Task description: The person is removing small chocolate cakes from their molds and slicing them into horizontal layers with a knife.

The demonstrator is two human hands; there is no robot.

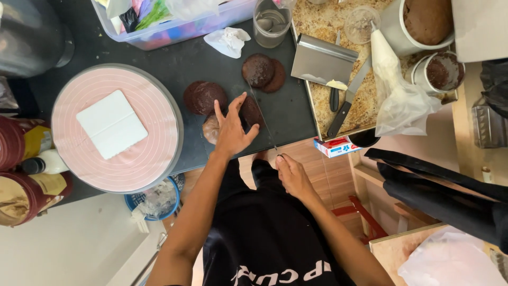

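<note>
**Chocolate cake rounds on a dark board, a long knife slicing one**

Dark brown, matt and crumbly, the chocolate cake round point(250, 112) being cut lies near the front edge of the black worktop point(159, 58), mostly covered by the left hand point(231, 128). That hand rests flat on top of it, fingers spread and released, thumb pointing right, wrist bent back toward the body. The right hand point(291, 175) is clenched around a handle at the counter's edge, knuckles up, and the thin steel blade of the long knife point(263, 119) runs from it straight into the side of the round.

Two more flat rounds point(205, 97) overlap just left of the hand, and another stacked pair point(263, 71) sits behind. A pale pink turntable point(143, 159) with ring grooves carries a square white board point(111, 124) to the left. On the right, a speckled stone-patterned tray point(317, 21) holds a shiny metal bench scraper point(323, 62) and a crinkled clear piping bag point(392, 90).
</note>
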